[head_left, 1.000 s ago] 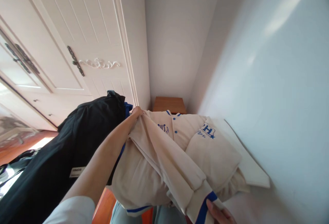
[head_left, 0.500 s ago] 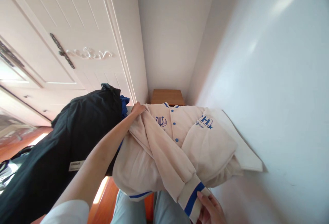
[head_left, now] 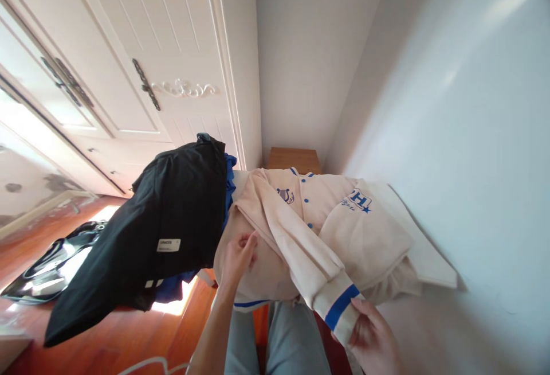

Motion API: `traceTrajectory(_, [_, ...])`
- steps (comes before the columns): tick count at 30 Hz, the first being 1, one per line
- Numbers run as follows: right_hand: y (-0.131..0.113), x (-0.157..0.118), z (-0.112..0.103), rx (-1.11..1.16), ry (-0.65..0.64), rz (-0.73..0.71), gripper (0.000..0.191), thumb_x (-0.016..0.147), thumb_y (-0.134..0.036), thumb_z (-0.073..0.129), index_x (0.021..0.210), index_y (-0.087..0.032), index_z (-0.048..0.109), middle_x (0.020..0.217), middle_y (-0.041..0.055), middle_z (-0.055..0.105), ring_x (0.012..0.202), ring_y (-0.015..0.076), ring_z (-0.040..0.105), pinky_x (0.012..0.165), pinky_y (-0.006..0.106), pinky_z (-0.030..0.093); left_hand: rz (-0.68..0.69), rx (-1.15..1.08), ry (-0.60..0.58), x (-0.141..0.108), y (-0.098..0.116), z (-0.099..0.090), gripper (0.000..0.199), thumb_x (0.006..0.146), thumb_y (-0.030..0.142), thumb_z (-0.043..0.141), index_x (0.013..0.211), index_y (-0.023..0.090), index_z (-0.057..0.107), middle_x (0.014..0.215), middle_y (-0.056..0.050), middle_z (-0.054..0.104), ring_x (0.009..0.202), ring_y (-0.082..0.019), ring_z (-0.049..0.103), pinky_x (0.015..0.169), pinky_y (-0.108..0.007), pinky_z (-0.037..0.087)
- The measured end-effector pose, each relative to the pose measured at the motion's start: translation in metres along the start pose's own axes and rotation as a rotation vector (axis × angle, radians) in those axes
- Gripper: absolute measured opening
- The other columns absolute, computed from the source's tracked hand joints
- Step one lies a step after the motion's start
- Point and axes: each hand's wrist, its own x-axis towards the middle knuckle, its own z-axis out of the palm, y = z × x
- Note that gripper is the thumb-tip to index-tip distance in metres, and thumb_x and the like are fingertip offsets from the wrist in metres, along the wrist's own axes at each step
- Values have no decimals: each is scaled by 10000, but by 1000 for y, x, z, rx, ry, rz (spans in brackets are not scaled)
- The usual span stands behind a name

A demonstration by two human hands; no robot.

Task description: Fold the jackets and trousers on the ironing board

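Observation:
A cream varsity jacket with blue snaps, blue trim and blue emblems lies front up on a flat surface before me. One sleeve runs diagonally across its front toward me. My right hand grips this sleeve's blue-striped cuff, thumb on top and the other fingers partly hidden. Over the jacket's left side, just left of the sleeve, is my left hand, loosely curled with nothing visible in it. Whether it touches the cloth I cannot tell.
Black clothing with a white label is heaped at left, blue cloth beneath it. A white wardrobe stands behind it. A pale wall closes the right side. Beyond the jacket is a brown wooden top. A clear bag lies on the floor.
My left hand has let go of the jacket's shoulder and come down toward me over its body. My right hand still holds the cuff. The view has turned slightly left.

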Motion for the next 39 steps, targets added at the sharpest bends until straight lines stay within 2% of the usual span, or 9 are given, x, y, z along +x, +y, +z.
traceTrajectory(7, [-6, -14, 20, -2, -52, -2, 356, 535, -358, 920, 736, -197, 674, 808, 33, 745, 712, 217, 678, 656, 386, 575, 22, -130, 36, 30, 31, 8, 691, 826, 542, 667, 1356, 175, 419, 744, -28, 679, 506, -181, 647, 397, -248, 479])
traceTrajectory(12, [-16, -14, 20, 17, -50, -71, 341, 539, -372, 919, 709, -215, 668, 810, 18, 742, 785, 232, 683, 758, 437, 574, 23, -161, 227, 53, 26, -1, 505, 940, 311, 518, 1393, 147, 365, 915, -76, 696, 576, -131, 656, 467, -219, 500])
traceTrajectory(15, [-12, -4, 6, -7, -15, -129, 328, 576, -374, 898, 745, -212, 668, 792, 1, 736, 742, 204, 673, 700, 380, 571, 27, -154, 358, 56, 16, -14, 479, 972, 287, 424, 1417, 131, 335, 1035, -121, 697, 613, -150, 668, 501, -252, 515])
traceTrajectory(20, [12, 6, -18, -154, 43, -87, 405, 529, -319, 915, 823, -179, 675, 757, 2, 735, 636, 190, 676, 618, 329, 572, 52, 197, 355, 44, 14, -34, 444, 927, 283, 531, 1344, 134, 495, 1097, -172, 709, 1023, -301, 689, 835, -363, 532])
traceTrajectory(24, [25, 0, -25, -221, 52, -47, 445, 504, -343, 925, 824, -166, 671, 743, 38, 750, 655, 224, 702, 640, 358, 584, 59, 414, 371, 39, 36, -43, 497, 937, 484, 506, 1317, 165, 530, 1105, -188, 705, 1105, -379, 645, 880, -443, 499])
traceTrajectory(28, [18, -3, -24, -348, 18, -92, 455, 553, -413, 906, 875, -172, 694, 824, 61, 764, 735, 241, 717, 701, 363, 576, 228, 520, 470, 62, 69, -48, 458, 952, 424, 464, 1334, 177, 510, 1209, -159, 667, 1153, -326, 622, 915, -403, 491])
traceTrajectory(31, [-4, 4, -22, -665, 92, -259, 411, 585, -432, 882, 880, -190, 728, 823, 50, 759, 732, 228, 695, 637, 294, 527, 256, 747, 338, 93, 89, -52, 405, 951, 320, 445, 1290, 123, 547, 1244, -194, 646, 1158, -321, 621, 893, -376, 501])
traceTrajectory(35, [-55, 22, 9, -1064, 126, -581, 302, 603, -429, 857, 782, -206, 760, 741, 52, 739, 727, 232, 661, 680, 289, 484, 289, 946, 99, 128, 100, -52, 304, 907, 231, 515, 1139, 93, 653, 1212, -216, 671, 1154, -337, 634, 873, -351, 507])
traceTrajectory(39, [-99, 64, 96, -1286, -282, -776, 221, 822, -404, 677, 879, -202, 744, 836, 45, 744, 781, 211, 656, 713, 279, 472, 291, 1000, -34, 145, 99, -49, 350, 883, 352, 620, 1091, 78, 685, 1198, -250, 676, 1140, -369, 645, 867, -366, 517])
